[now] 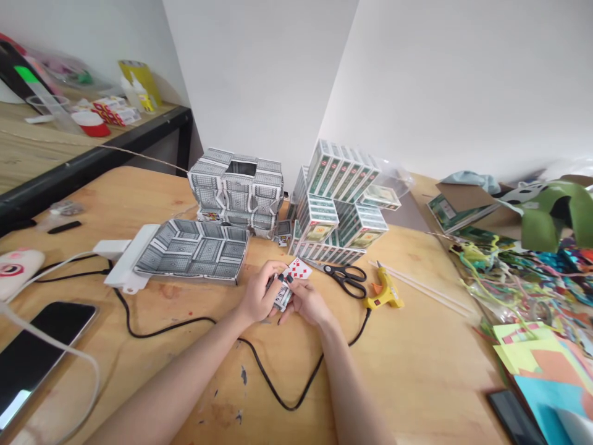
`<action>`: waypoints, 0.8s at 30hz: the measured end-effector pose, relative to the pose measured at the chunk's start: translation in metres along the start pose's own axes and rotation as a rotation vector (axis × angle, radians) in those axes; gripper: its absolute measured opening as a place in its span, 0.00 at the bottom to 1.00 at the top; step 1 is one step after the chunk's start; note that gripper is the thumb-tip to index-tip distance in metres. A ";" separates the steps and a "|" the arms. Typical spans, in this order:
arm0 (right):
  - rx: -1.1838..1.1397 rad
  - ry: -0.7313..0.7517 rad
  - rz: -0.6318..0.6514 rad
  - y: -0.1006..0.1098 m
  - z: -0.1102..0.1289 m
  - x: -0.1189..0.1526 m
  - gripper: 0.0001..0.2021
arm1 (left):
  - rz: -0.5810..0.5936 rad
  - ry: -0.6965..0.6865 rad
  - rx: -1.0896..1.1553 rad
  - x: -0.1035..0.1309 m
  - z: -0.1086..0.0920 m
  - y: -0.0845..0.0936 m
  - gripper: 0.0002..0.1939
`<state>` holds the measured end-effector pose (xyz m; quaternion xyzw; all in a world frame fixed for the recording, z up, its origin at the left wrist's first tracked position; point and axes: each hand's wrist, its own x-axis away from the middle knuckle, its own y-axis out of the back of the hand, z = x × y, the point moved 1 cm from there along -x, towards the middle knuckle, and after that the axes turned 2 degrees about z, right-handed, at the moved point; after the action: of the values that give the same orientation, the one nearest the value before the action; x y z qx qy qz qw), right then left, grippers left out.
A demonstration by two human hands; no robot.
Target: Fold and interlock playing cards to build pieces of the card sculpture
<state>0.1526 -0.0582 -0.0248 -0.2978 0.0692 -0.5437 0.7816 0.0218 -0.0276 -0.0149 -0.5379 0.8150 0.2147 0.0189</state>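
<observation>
My left hand [259,292] and my right hand [309,301] meet low over the table, with fingers closed round a small playing card [281,300]. The fingers cover part of it, and whether it is folded I cannot tell. Just past my fingertips a card with red diamonds [300,269] shows face up. Black-handled scissors [345,276] lie right of it, beside a yellow glue gun [383,289]. Left of my hands sits a shallow tray made of grey-backed playing cards [204,254]. Behind it stands a boxy structure of the same cards [236,191] with a square hole on top.
Green-and-white card boxes [343,173] are stacked at the back. Clear glue sticks [426,290] lie right of the glue gun, whose black cord [278,395] loops before me. A phone [41,352] is at left; colourful craft scraps [528,290] and paper [542,383] crowd the right.
</observation>
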 end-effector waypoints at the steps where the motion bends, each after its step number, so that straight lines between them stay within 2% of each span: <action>1: 0.007 0.010 -0.016 0.000 0.000 0.000 0.17 | -0.025 0.016 -0.033 -0.001 0.000 0.000 0.12; 5: 0.015 0.075 -0.119 -0.002 -0.002 -0.004 0.17 | -0.121 0.054 -0.127 -0.007 0.000 0.000 0.08; 8: -0.017 0.111 -0.125 -0.003 -0.001 -0.004 0.15 | -0.078 0.043 -0.108 -0.010 -0.002 -0.002 0.08; 15: -0.073 0.034 -0.011 0.001 0.003 0.001 0.13 | 0.006 0.079 -0.079 -0.010 -0.002 -0.004 0.11; 24: 0.083 0.060 -0.138 0.000 -0.003 -0.004 0.15 | 0.024 0.077 -0.081 -0.008 0.002 -0.005 0.12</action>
<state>0.1497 -0.0558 -0.0277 -0.2528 0.0492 -0.6075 0.7514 0.0289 -0.0216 -0.0158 -0.5362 0.8122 0.2266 -0.0368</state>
